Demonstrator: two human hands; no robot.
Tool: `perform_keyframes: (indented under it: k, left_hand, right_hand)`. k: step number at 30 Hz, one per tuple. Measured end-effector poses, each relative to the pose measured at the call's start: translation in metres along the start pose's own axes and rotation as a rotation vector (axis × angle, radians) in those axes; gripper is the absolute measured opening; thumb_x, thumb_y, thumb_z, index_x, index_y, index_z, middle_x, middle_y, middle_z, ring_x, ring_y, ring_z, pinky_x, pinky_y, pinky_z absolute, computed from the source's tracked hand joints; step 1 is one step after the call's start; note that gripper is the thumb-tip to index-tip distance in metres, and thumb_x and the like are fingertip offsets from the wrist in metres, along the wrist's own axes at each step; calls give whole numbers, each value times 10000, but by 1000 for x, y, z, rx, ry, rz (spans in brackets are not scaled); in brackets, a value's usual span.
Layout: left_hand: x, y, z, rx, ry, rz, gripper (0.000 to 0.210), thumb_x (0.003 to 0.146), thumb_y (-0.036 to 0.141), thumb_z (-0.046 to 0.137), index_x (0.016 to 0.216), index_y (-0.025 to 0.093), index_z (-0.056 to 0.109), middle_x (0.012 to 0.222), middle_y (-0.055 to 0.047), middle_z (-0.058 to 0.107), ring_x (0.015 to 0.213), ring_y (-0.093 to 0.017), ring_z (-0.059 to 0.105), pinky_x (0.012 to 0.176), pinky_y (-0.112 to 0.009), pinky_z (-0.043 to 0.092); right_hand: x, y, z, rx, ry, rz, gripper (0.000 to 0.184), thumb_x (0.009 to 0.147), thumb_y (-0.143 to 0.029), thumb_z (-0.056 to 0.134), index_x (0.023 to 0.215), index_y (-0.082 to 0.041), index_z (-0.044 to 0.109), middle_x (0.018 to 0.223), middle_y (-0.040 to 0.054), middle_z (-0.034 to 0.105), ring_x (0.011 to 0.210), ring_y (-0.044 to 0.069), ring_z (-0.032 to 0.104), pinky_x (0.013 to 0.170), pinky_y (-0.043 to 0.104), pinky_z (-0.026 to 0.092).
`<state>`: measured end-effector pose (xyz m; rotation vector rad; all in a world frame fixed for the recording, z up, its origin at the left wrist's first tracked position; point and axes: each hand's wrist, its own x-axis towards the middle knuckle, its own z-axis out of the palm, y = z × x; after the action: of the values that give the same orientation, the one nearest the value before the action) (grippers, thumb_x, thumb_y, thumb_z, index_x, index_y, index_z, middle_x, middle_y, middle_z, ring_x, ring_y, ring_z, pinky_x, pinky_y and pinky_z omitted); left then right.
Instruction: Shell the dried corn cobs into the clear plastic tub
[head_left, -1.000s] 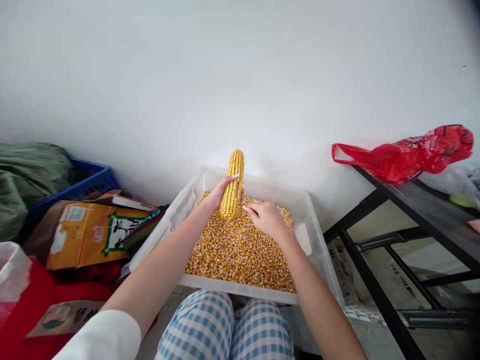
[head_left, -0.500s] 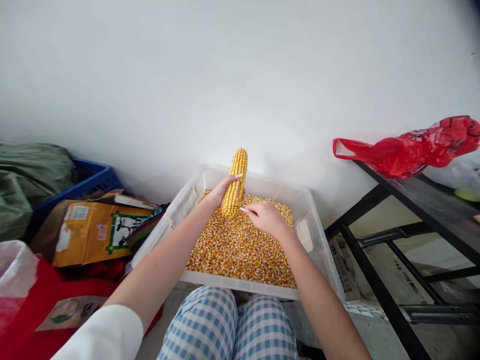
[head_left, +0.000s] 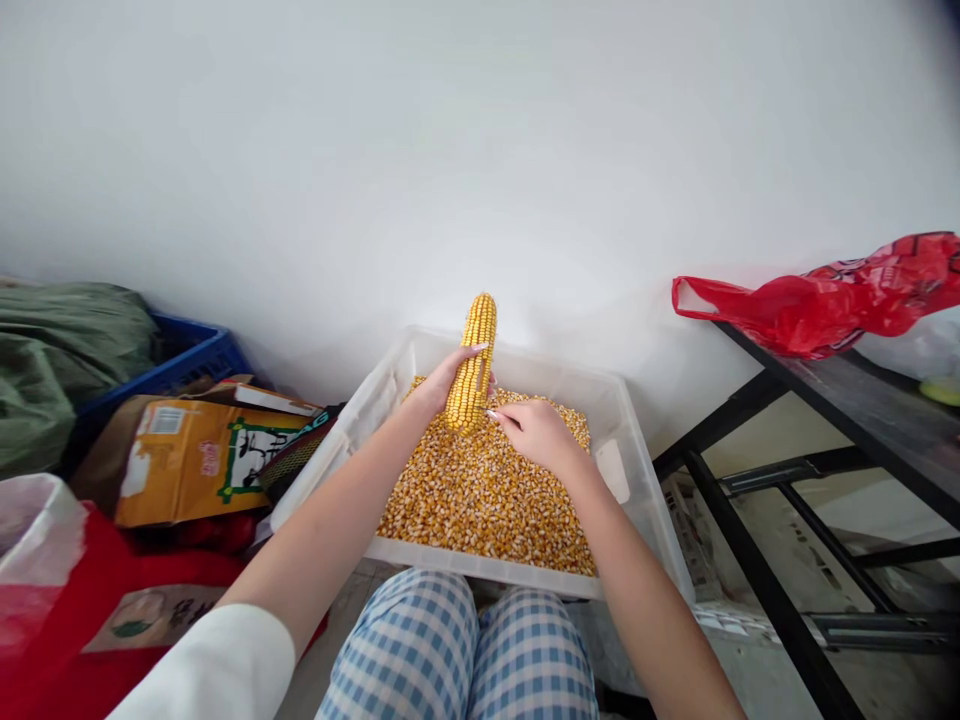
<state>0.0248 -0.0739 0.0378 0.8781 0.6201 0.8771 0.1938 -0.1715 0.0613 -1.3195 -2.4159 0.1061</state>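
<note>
My left hand (head_left: 444, 382) is wrapped round a yellow ear of corn (head_left: 471, 375), its thumb lying across the front. The ear stands tilted above the tub, its top leaning slightly away. A gap in its kernel rows shows along the right side. My right hand (head_left: 534, 432) is closed at the ear's lower right, with fingertips close against it. A thin dark tip seems to show there, but what these fingers pinch is too small to make out. Below both hands, loose corn kernels (head_left: 480, 500) fill a translucent plastic tub (head_left: 487, 562).
At left are a blue crate (head_left: 199, 350) with a green sack (head_left: 52, 370), an orange cardboard box (head_left: 187, 465) and a red bag (head_left: 67, 620). To the right stands a black metal frame (head_left: 750, 550) with a red plastic bag (head_left: 817, 310) on top. A white wall (head_left: 480, 150) rises behind the tub.
The whole view has shifted slightly, moving things a little to the right. Both hands stay at the ear, and my right fingertips have moved very slightly relative to its lower right side.
</note>
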Motion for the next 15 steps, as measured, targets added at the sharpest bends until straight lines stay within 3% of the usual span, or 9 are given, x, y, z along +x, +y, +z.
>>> perform_keyframes:
  k: [15]
  left_hand:
    - [1,0,-4,-4,-1,0,348,738,480,561,801,138,578,657,-62,642,565,-199,630,524,-316,510]
  right_hand:
    - [1,1,2,-46,19,6,325,922,-259,403,678,-163,596,686,32,630,604,116,503,601,243,256]
